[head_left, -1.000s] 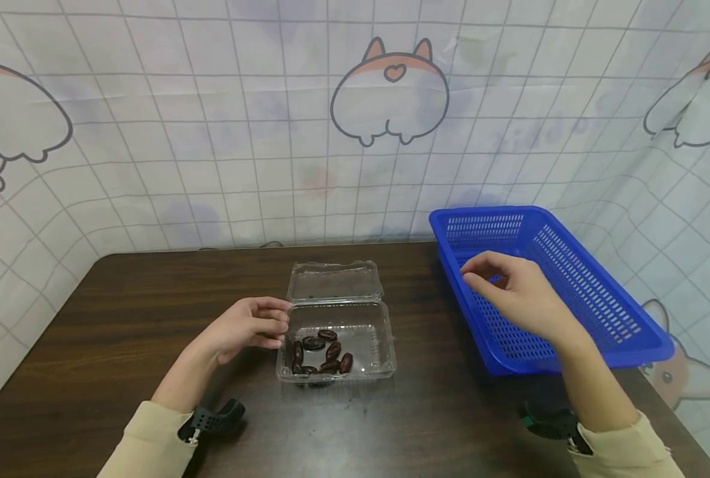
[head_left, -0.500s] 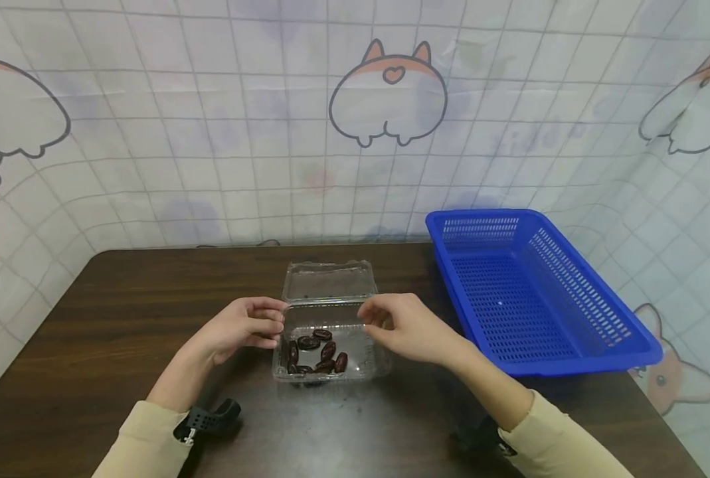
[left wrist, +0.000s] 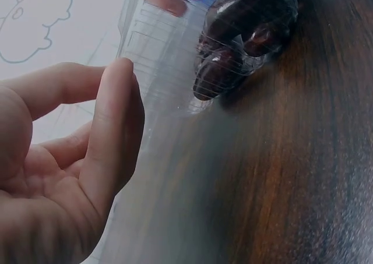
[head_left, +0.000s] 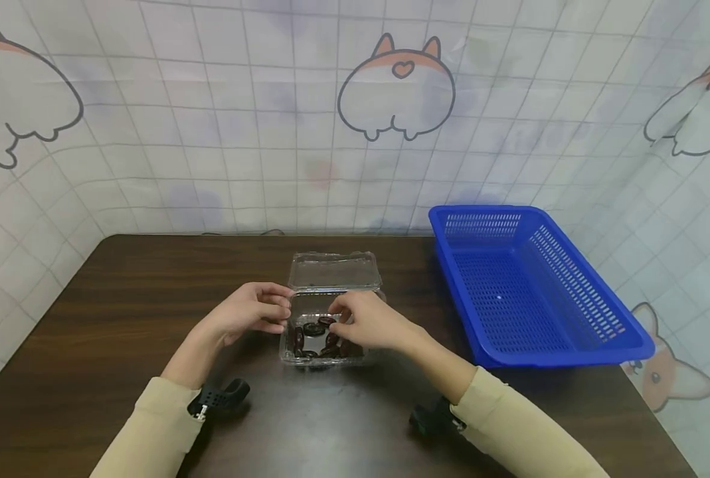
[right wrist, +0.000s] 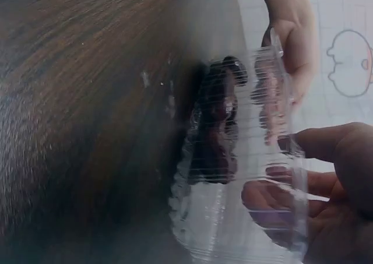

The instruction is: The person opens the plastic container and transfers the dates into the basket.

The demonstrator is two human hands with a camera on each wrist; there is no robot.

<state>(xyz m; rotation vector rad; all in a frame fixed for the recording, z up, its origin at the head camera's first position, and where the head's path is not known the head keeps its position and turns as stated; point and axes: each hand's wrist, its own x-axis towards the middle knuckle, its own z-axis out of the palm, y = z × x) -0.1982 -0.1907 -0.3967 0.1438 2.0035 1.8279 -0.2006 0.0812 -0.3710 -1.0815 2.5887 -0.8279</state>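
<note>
L forearm (head_left: 192, 355) & R forearm (head_left: 441, 362) both fwd, angled in twd each other, bare past L sleeve (head_left: 151, 425) & R sleeve (head_left: 522, 425). L hand (head_left: 250, 311) — fingertips pointing inward, fingers relaxed, slight bend; thumb (left wrist: 113, 118) nearly straight per L wrist cam. R hand (head_left: 366, 320) — back up, fingertips twd L hand & dipped; fingers gently curved, gap betw. thumb & index. Hands near each other, apart.

container (head_left: 314, 303): glossy clear plastic | basket (head_left: 510, 292): smooth plastic | tabletop (head_left: 331, 425): wood-grained, glossy
</note>
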